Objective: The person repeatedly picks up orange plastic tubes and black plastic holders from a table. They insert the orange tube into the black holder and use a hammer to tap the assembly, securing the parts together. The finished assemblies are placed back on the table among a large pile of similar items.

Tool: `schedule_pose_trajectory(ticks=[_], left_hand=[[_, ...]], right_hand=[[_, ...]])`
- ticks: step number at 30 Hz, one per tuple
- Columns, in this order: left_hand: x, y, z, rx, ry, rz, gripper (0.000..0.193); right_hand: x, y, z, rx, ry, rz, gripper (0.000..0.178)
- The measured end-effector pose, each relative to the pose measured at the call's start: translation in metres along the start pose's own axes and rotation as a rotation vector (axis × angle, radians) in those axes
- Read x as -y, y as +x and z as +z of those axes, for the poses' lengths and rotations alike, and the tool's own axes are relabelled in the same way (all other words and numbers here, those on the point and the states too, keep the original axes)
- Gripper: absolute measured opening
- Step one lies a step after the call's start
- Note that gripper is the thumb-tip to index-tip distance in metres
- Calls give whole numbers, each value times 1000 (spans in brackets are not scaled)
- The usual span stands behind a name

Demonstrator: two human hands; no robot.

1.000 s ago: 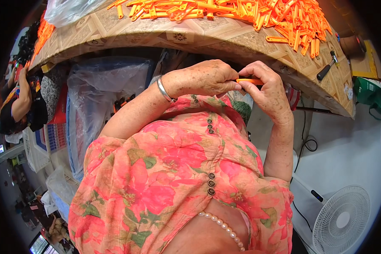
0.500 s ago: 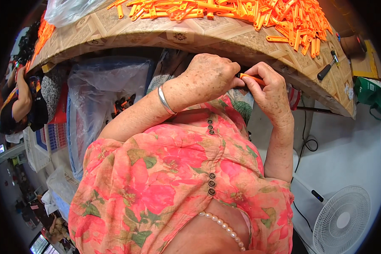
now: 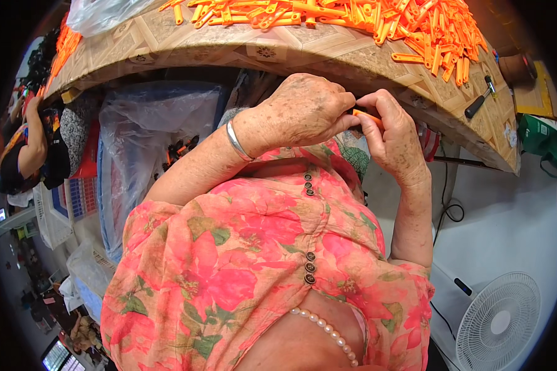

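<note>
A slim orange piece (image 3: 368,115) sits pinched in the nearly closed grip of the right hand (image 3: 397,139), thumb against fingers, as I view it remotely. The left hand (image 3: 309,110), its back toward my camera, meets the piece's other end, where a small dark bit shows; its fingertips are partly hidden, and I cannot tell how far that grip closes or on what. A silver bangle (image 3: 236,141) rings the left wrist. Both hands are just in front of the edge of a patterned bench (image 3: 185,46), above a floral blouse (image 3: 223,253).

On the bench I see a heap of orange parts (image 3: 421,31), a black-handled tool (image 3: 475,105) to its right and clear plastic (image 3: 102,15) to its left. Clear sheeting (image 3: 127,127) drapes a blue-edged container at left. Farther out are a co-worker's arm (image 3: 36,142) at far left, a green bag (image 3: 538,136) at right and a white fan (image 3: 500,323) at lower right.
</note>
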State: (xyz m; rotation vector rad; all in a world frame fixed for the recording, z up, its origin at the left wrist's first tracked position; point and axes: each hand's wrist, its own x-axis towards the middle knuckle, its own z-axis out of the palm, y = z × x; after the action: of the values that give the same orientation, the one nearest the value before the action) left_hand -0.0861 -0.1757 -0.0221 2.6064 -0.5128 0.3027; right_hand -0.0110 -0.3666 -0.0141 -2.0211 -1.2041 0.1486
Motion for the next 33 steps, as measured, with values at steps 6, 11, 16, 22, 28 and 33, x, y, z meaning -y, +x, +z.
schedule_pose_trajectory(ticks=[6,11,16,22,28,33], left_hand=[[5,-3,-7,130,-147,27,23],[17,0,-1,231,-575,-79,19],[17,2,-18,393,-1085,-296,23],[17,-1,-17,424,-1140,-330,24],[13,1,-22,485,-1085,-341,25],[14,-1,-21,494,-1089,-369,25]], right_hand=[[-1,-1,0,57,113,71,10],[-7,-2,-1,-6,310,113,9],[4,-1,-11,-98,387,70,14],[6,-2,-20,-66,296,15,18],[10,2,-19,31,223,-60,21],[7,-2,-16,5,48,-142,24]])
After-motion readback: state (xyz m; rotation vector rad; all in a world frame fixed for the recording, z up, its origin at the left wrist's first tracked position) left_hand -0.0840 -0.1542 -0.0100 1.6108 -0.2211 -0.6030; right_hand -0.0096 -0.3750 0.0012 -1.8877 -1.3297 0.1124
